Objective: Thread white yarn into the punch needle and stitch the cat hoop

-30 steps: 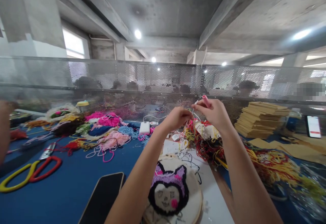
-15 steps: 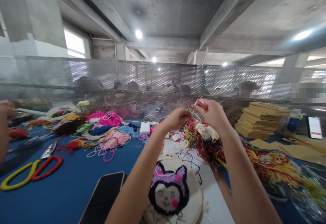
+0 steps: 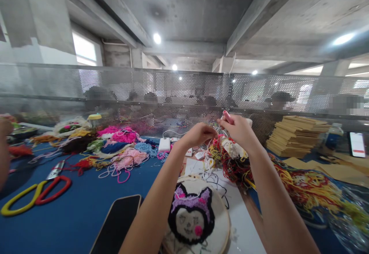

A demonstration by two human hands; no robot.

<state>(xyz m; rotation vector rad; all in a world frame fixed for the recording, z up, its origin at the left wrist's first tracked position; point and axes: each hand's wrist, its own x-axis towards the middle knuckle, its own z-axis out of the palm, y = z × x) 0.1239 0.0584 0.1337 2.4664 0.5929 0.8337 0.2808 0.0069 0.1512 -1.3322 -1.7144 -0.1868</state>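
Observation:
My right hand [image 3: 238,127] is closed around a pink tool [image 3: 228,117], raised above a tangled heap of mixed yarn [image 3: 230,161]. To its left, my left hand [image 3: 203,134] has its fingers pinched together on pale yarn that runs toward the tool; the strand's ends are hard to make out. Below my forearms lies a round embroidery hoop [image 3: 227,231] with a black and purple character design [image 3: 191,213] that has pink spots. White yarn rests across the top of the design.
Scissors [image 3: 39,194] and a black phone [image 3: 117,223] lie on the blue table [image 3: 77,211] at left. Yarn piles [image 3: 123,134] stretch behind them. Brown envelopes [image 3: 294,136] are stacked at right. A perforated screen [image 3: 178,88] stands behind. Another person's arm [image 3: 4,146] shows at far left.
My right hand has dropped slightly and turned a little, and the pink tool now points more upright. My left hand has barely moved. The other person's arm has shifted at the left edge.

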